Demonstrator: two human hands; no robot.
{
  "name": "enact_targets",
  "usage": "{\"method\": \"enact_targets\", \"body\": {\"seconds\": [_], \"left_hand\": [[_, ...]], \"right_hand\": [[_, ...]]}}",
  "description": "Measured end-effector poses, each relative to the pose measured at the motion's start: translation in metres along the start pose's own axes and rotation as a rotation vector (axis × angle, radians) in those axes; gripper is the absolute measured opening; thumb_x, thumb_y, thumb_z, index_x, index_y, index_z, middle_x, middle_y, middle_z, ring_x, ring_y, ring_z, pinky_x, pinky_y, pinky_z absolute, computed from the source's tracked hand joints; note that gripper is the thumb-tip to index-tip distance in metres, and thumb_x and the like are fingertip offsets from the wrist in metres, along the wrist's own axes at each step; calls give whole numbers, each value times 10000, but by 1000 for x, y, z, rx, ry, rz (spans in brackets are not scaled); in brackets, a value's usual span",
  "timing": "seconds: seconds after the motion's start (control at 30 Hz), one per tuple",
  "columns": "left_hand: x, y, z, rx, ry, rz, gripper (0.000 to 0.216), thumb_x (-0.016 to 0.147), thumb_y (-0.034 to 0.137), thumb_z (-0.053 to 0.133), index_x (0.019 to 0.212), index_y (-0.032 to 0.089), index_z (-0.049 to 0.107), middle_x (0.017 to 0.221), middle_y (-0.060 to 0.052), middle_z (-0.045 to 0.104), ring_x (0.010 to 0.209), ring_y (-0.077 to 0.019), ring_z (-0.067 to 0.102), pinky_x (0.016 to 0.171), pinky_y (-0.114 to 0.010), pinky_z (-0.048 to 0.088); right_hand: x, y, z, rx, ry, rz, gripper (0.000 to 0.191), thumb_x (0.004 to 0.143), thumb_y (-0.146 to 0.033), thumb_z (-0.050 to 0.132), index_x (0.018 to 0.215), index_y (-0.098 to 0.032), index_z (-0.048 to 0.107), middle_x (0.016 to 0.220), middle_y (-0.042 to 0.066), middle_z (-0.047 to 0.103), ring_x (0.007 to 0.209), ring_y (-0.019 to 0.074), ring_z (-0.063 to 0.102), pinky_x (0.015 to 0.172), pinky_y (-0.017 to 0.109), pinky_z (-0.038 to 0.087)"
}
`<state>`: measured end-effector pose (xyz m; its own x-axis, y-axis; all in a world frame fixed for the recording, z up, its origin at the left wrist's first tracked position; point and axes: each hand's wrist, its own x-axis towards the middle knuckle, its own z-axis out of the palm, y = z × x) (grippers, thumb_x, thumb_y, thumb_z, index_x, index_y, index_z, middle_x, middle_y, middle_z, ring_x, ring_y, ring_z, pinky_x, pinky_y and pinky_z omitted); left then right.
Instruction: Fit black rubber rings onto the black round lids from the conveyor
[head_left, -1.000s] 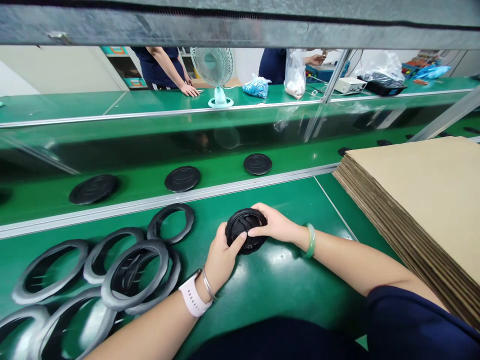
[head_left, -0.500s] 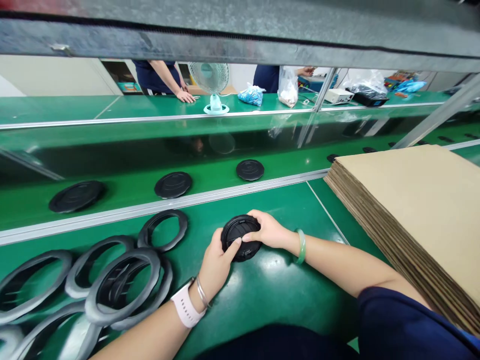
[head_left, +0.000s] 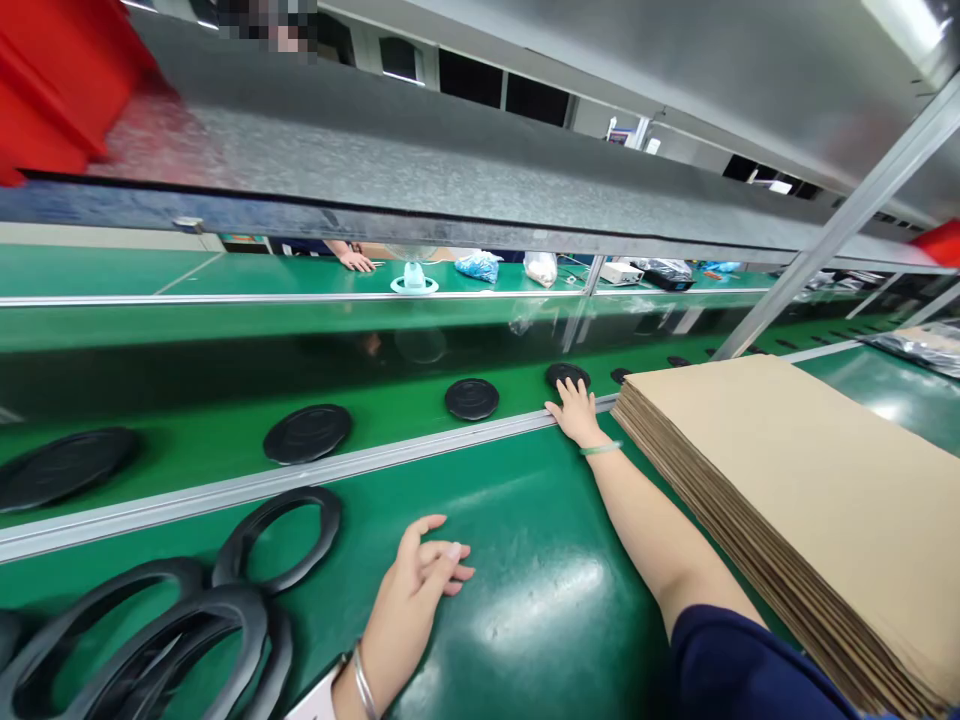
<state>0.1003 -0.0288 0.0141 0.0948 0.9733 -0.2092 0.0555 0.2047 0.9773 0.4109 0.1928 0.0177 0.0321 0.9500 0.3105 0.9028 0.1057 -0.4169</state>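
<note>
My right hand is stretched far forward over the metal rail, fingers spread, right behind a round black disc that lies on the conveyor belt. It holds nothing. My left hand rests on the green bench close to me, fingers loosely apart and empty. Two more black discs lie on the belt further left. Several black rings are piled at my lower left.
A thick stack of brown cardboard sheets fills the right side, touching my right forearm's side. A metal shelf hangs overhead, with a slanted post at right. Across the line a person's hand, a small fan and plastic bags sit on the far bench.
Both hands let go of the black disc they held on the bench. My right hand reached forward to the belt, where the disc now lies; my left hand dropped back, open.
</note>
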Motion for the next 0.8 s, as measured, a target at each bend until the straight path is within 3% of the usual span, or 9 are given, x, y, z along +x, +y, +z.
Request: {"method": "enact_targets", "body": {"seconds": [0.07,0.17,0.27,0.33,0.53,0.67,0.8], "left_hand": [[1,0,1,-8,-15,5,554,869,584,538,1226,195,370,977,-104,698,849,-254,708,732,-391,577],[1,-1,6,-27,-14,26,434,873,482,551,1176,201,418,921,-73,684,829,-239,708,712,-359,561],[0,-4,11,-57,-18,66,337,846,373,585,1117,206,473,864,-49,667,792,-227,707,673,-328,546],[0,-8,13,-54,-19,110,305,822,312,596,1090,204,497,821,-48,670,755,-228,702,638,-324,539],[-8,-11,13,-42,36,189,261,778,212,557,1038,241,558,821,-46,691,734,-237,681,658,-361,520],[-11,-6,14,-7,16,230,232,769,226,575,993,268,617,854,-58,693,746,-256,660,685,-410,513],[-23,12,23,37,62,229,252,736,129,621,903,309,679,883,-60,703,837,-258,664,799,-440,498]], "right_hand": [[-6,2,11,-87,-66,-50,586,944,-343,551,1459,-109,399,1558,182,266,1470,352,78,1162,595,76],[-17,-6,25,-180,-177,-161,540,992,-385,454,1488,-184,382,1571,94,276,1481,280,95,1190,501,127],[-22,-8,30,-226,-235,-217,534,1004,-392,375,1483,-157,397,1544,124,328,1465,300,168,1175,511,187],[-19,-3,34,-270,-250,-223,557,1003,-401,332,1481,-122,399,1536,152,330,1454,323,200,1165,533,202],[-9,8,47,-426,-277,-211,590,997,-496,238,1508,-230,365,1562,23,305,1454,253,227,1176,461,238],[-14,10,35,-420,-286,-186,612,981,-507,211,1506,-236,373,1564,17,303,1456,258,226,1175,469,248],[-15,-8,32,-389,-251,-246,536,993,-488,254,1470,-312,425,1540,47,349,1424,303,295,1152,540,269]]}}
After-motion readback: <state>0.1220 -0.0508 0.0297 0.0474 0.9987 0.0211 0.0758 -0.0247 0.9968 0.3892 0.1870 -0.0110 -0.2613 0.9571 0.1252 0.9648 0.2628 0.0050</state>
